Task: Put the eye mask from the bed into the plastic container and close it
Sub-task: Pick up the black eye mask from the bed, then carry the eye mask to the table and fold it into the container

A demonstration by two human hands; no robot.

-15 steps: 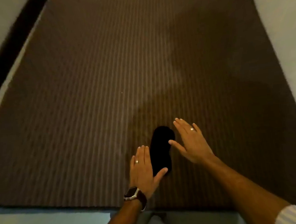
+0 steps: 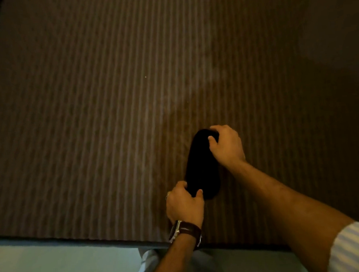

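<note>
The eye mask [image 2: 201, 166] lies on the bed [image 2: 89, 120], lengthwise away from the bed's near edge and close to that edge, right of the bed's middle; the left hand [image 2: 184, 202] sits at the mask's near end, its fingers [image 2: 199, 192] wrapped over that end, between the mask and the bed's near edge; the right hand [image 2: 225, 143] sits at the mask's far end, on its right side, fingers over the far tip; the wristwatch [image 2: 184, 230] is on the left wrist, just nearer than the mask and above the bed's near edge; the floor [image 2: 56, 267] lies before the bed's near edge, nearer than the mask
</note>
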